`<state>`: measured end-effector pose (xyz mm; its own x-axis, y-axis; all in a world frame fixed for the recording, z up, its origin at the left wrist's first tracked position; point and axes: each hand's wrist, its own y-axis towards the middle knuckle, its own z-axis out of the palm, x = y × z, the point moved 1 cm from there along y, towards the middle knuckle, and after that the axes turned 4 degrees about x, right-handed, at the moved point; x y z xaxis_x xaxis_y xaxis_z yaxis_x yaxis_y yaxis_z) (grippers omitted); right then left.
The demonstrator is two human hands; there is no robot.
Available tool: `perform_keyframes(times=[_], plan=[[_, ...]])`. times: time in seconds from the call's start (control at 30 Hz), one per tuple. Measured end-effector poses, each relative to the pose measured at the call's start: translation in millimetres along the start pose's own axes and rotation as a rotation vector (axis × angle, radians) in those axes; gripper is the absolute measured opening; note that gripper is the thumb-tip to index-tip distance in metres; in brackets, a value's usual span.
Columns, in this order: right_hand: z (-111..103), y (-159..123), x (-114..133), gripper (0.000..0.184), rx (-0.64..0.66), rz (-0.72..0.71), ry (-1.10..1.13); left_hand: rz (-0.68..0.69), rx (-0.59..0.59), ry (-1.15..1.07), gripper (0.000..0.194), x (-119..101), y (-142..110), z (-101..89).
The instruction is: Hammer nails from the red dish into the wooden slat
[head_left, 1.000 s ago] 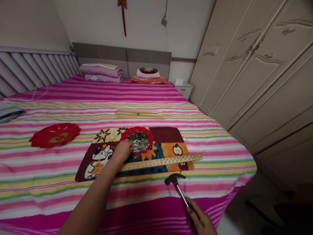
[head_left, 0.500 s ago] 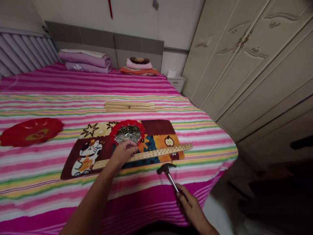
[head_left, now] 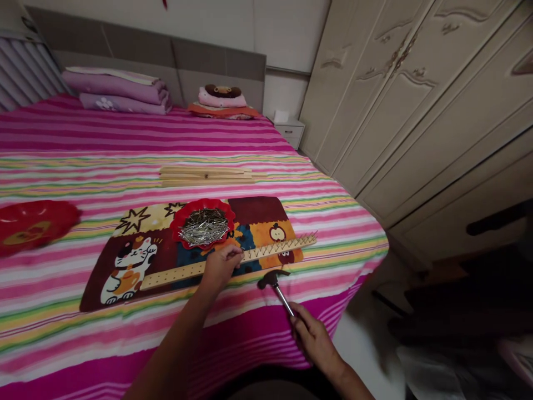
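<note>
A long pale wooden strip (head_left: 175, 274) with a line of small holes lies slanting across a patterned mat (head_left: 97, 278). Thin nails (head_left: 287, 244) stand up in a row along its right part. The fingers of my left hand (head_left: 222, 264) are pinched together over the strip at the near end of that row, on what looks like a nail, mostly hidden by the fingertips. Just behind this hand sits a red scalloped bowl (head_left: 177, 230) heaped with loose nails (head_left: 204, 225). My right hand (head_left: 312, 336) grips a claw hammer (head_left: 283, 297) by its handle, its dark head held in front of the strip.
Several wooden strips (head_left: 204, 176) lie side by side beyond the mat. A red tray (head_left: 58, 216) rests at the left on the striped bedspread (head_left: 137, 339). Folded bedding (head_left: 120, 94) is stacked by the headboard, and a wardrobe (head_left: 375, 105) stands to the right.
My left hand has moved right along the strip, away from the bowl to the standing nails. The hammer remains in my right hand. The view has shifted slightly.
</note>
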<state>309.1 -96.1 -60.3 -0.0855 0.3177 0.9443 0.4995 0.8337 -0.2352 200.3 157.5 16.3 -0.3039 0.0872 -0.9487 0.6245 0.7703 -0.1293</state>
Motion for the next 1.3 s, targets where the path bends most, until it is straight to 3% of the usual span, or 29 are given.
perform_keyframes(times=[0.3,0.53,0.6,0.73,0.83,0.93,1.1,1.3], plan=[[-1.5,-0.8,3.1,0.042,-0.011,-0.027,-0.049,0.055,0.004,0.315,0.011,2.2,-2.8,2.2],[-0.5,-6.3,12.1,0.045,-0.022,-0.023,-0.095,0.184,-0.03,0.493,0.012,2.8,-7.2,5.7],[-0.5,-9.5,26.5,0.046,-0.042,-0.039,-0.097,0.203,-0.021,0.526,0.012,4.4,-7.9,6.6],[-3.7,-9.3,74.8,0.044,-0.101,-0.201,-0.195,0.215,-0.022,0.585,0.013,5.0,-9.6,7.9],[-5.7,-0.2,110.1,0.044,-0.059,-0.303,-0.308,0.22,-0.02,0.608,0.013,4.2,-10.9,8.2],[-4.6,11.9,128.3,0.044,-0.016,-0.379,-0.43,0.226,-0.007,0.634,0.014,4.8,-11.3,8.0],[-2.9,13.9,126.6,0.042,0.057,-0.401,-0.518,0.203,-0.01,0.691,0.014,7.3,-11.0,8.2],[-12.2,-10.1,97.0,0.042,0.048,-0.238,-0.367,0.185,-0.008,0.632,0.014,5.9,-12.0,8.5]])
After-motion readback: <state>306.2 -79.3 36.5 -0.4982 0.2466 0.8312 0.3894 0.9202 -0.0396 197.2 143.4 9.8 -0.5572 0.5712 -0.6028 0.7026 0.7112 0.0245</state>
